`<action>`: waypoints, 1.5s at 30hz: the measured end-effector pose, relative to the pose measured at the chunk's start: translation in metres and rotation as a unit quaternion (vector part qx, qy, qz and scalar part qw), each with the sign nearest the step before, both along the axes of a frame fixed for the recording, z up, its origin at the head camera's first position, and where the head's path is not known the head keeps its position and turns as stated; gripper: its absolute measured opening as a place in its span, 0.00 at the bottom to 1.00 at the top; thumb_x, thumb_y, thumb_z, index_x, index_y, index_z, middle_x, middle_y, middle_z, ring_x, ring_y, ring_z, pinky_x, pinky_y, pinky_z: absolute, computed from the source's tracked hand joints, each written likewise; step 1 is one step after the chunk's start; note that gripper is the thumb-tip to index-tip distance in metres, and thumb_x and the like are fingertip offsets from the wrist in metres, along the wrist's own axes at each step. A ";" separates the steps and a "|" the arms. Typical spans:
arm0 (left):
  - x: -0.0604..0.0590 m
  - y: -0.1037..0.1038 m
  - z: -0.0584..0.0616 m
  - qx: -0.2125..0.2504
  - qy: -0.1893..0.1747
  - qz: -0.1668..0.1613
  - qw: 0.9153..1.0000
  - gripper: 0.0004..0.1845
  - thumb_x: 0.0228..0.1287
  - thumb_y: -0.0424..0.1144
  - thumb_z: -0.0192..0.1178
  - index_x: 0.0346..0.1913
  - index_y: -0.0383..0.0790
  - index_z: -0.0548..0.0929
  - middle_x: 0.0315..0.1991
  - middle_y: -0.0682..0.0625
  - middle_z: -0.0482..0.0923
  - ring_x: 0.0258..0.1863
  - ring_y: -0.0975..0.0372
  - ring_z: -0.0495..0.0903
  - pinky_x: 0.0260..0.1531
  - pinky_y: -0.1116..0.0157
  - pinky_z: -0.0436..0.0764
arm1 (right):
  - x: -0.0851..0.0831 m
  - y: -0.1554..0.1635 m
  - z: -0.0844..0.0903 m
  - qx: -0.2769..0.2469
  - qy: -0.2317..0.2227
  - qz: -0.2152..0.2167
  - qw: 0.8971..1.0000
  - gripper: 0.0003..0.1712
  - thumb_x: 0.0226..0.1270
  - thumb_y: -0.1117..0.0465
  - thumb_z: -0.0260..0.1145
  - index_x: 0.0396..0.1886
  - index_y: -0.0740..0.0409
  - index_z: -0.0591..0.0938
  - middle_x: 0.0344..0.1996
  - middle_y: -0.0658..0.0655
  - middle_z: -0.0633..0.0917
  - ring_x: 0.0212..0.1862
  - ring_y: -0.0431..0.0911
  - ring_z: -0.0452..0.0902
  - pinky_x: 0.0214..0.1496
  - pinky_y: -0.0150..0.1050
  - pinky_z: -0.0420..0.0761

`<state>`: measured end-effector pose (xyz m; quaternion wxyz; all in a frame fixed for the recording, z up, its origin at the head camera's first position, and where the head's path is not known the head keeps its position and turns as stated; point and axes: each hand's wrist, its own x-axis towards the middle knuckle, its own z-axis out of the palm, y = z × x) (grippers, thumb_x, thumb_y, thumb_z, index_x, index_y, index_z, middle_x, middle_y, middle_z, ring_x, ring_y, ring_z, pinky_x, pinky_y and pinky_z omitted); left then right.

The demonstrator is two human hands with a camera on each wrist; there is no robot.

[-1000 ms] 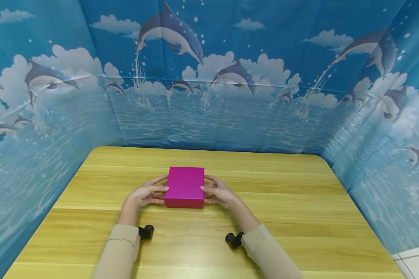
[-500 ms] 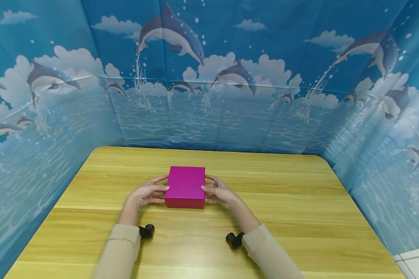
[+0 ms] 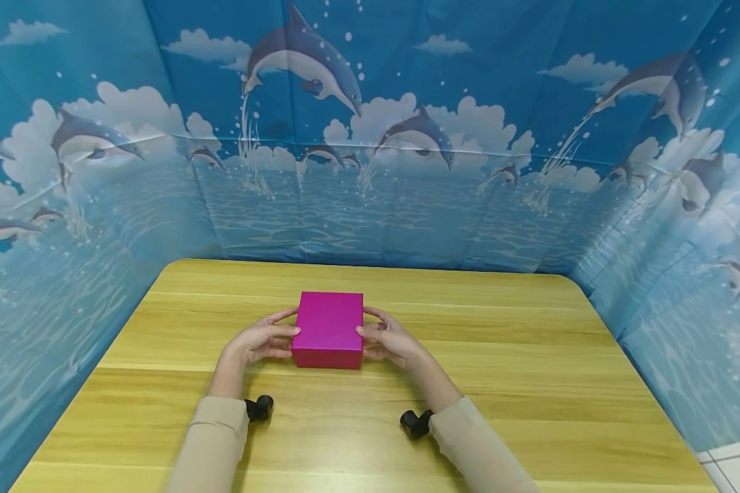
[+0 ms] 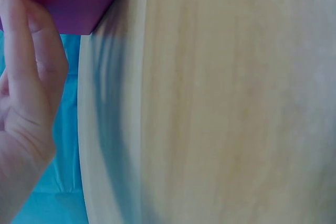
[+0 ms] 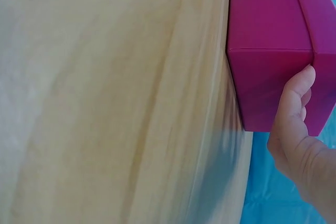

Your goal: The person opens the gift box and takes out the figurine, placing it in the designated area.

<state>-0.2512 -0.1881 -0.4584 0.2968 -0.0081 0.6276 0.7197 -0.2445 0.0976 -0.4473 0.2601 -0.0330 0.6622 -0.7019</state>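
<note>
I see a magenta box (image 3: 328,329) sitting flat on the wooden bench (image 3: 530,356), about midway across it and a little toward the backdrop. My left hand (image 3: 260,340) is clamped on the box's left side, thumb at the top edge and fingers curled against the side wall. My right hand (image 3: 390,340) grips the box's right side the same way; in the right wrist view the thumb presses the box's edge. Two small black wrist cameras (image 3: 259,409) sit nearer me than the box. A blue dolphin-print backdrop (image 3: 370,137) stands behind the box, wrapping around the bench.
</note>
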 end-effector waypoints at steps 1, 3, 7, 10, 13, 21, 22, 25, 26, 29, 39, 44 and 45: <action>0.000 0.000 0.000 0.000 -0.001 0.001 1.000 0.37 0.63 0.34 0.56 0.72 0.47 0.51 0.48 0.44 0.75 0.43 0.53 0.79 0.45 0.56 0.79 | 0.000 0.000 0.000 0.001 -0.001 0.000 1.000 0.37 0.64 0.60 0.61 0.70 0.53 0.55 0.46 0.60 0.74 0.37 0.46 0.77 0.42 0.42 0.82; 0.000 0.000 0.001 0.000 -0.002 0.001 1.000 0.37 0.62 0.34 0.56 0.72 0.47 0.51 0.49 0.44 0.74 0.43 0.53 0.79 0.46 0.55 0.79 | 0.000 0.000 0.001 0.003 -0.001 -0.002 1.000 0.37 0.64 0.60 0.61 0.70 0.53 0.55 0.47 0.60 0.74 0.37 0.46 0.77 0.43 0.43 0.82; 0.000 0.000 0.002 0.000 0.002 -0.003 1.000 0.38 0.62 0.34 0.56 0.72 0.47 0.50 0.49 0.44 0.74 0.44 0.53 0.79 0.46 0.55 0.79 | 0.000 -0.001 0.001 0.002 0.003 -0.005 1.000 0.37 0.64 0.60 0.61 0.69 0.52 0.56 0.48 0.61 0.75 0.37 0.47 0.77 0.43 0.44 0.81; 0.000 0.000 0.003 -0.003 0.006 -0.004 1.000 0.37 0.62 0.34 0.56 0.72 0.47 0.51 0.49 0.43 0.74 0.44 0.54 0.79 0.46 0.55 0.79 | -0.001 -0.001 0.001 0.000 0.003 -0.008 1.000 0.36 0.64 0.60 0.61 0.69 0.52 0.56 0.47 0.61 0.75 0.38 0.47 0.77 0.44 0.45 0.81; 0.000 -0.001 0.004 -0.008 0.005 -0.001 1.000 0.37 0.62 0.34 0.57 0.71 0.48 0.52 0.51 0.43 0.72 0.45 0.54 0.78 0.46 0.55 0.79 | -0.001 -0.001 0.003 0.000 0.000 -0.011 1.000 0.36 0.64 0.61 0.61 0.69 0.51 0.57 0.48 0.60 0.75 0.39 0.47 0.77 0.45 0.45 0.81; 0.000 0.000 0.007 0.001 0.003 -0.002 1.000 0.39 0.61 0.35 0.58 0.71 0.48 0.51 0.46 0.45 0.76 0.42 0.55 0.79 0.43 0.57 0.80 | -0.001 -0.001 0.004 0.000 0.004 -0.009 1.000 0.36 0.64 0.61 0.60 0.69 0.52 0.57 0.46 0.60 0.75 0.37 0.46 0.77 0.43 0.44 0.82; 0.000 0.000 0.007 0.002 0.003 -0.003 1.000 0.39 0.61 0.35 0.57 0.72 0.47 0.51 0.45 0.46 0.77 0.41 0.55 0.80 0.43 0.58 0.81 | -0.001 -0.001 0.004 0.000 0.003 -0.009 1.000 0.36 0.64 0.61 0.60 0.69 0.52 0.57 0.45 0.60 0.75 0.37 0.46 0.77 0.43 0.44 0.82; 0.000 0.000 0.007 0.006 0.004 -0.004 1.000 0.39 0.61 0.34 0.57 0.72 0.47 0.50 0.43 0.47 0.78 0.40 0.56 0.80 0.41 0.59 0.82 | -0.001 -0.001 0.004 0.001 0.000 -0.010 1.000 0.35 0.64 0.61 0.60 0.69 0.51 0.57 0.45 0.59 0.75 0.38 0.46 0.77 0.44 0.44 0.82; 0.000 0.000 0.008 0.007 0.004 -0.004 1.000 0.38 0.62 0.34 0.57 0.72 0.47 0.50 0.43 0.47 0.78 0.40 0.56 0.80 0.40 0.59 0.82 | -0.001 -0.001 0.004 0.001 -0.001 -0.011 1.000 0.35 0.64 0.61 0.60 0.69 0.51 0.57 0.45 0.59 0.74 0.38 0.46 0.77 0.44 0.44 0.81; 0.000 0.000 0.008 0.006 0.005 -0.004 1.000 0.38 0.61 0.34 0.57 0.72 0.47 0.50 0.43 0.47 0.78 0.39 0.56 0.80 0.40 0.60 0.82 | -0.001 -0.001 0.005 0.001 0.004 -0.011 1.000 0.35 0.64 0.61 0.60 0.69 0.52 0.57 0.44 0.60 0.74 0.38 0.47 0.77 0.43 0.45 0.82; 0.003 0.000 0.013 0.014 0.007 -0.007 1.000 0.39 0.62 0.34 0.57 0.72 0.47 0.49 0.42 0.47 0.78 0.38 0.56 0.81 0.38 0.60 0.82 | 0.000 -0.001 0.009 -0.001 0.003 -0.008 1.000 0.35 0.64 0.61 0.60 0.69 0.51 0.57 0.43 0.58 0.74 0.38 0.46 0.76 0.44 0.46 0.81; 0.003 0.000 0.016 0.021 0.003 -0.006 1.000 0.39 0.62 0.33 0.57 0.72 0.48 0.49 0.40 0.48 0.79 0.37 0.57 0.81 0.37 0.61 0.82 | -0.001 -0.001 0.011 0.000 0.000 -0.012 1.000 0.35 0.64 0.61 0.60 0.69 0.50 0.58 0.44 0.59 0.74 0.38 0.46 0.76 0.46 0.47 0.80; 0.003 0.000 0.017 0.022 0.002 -0.005 1.000 0.39 0.62 0.33 0.57 0.72 0.48 0.49 0.40 0.48 0.79 0.37 0.57 0.81 0.37 0.61 0.82 | -0.001 -0.001 0.012 0.001 0.000 -0.012 1.000 0.35 0.64 0.61 0.60 0.69 0.50 0.58 0.45 0.59 0.74 0.38 0.46 0.76 0.47 0.48 0.80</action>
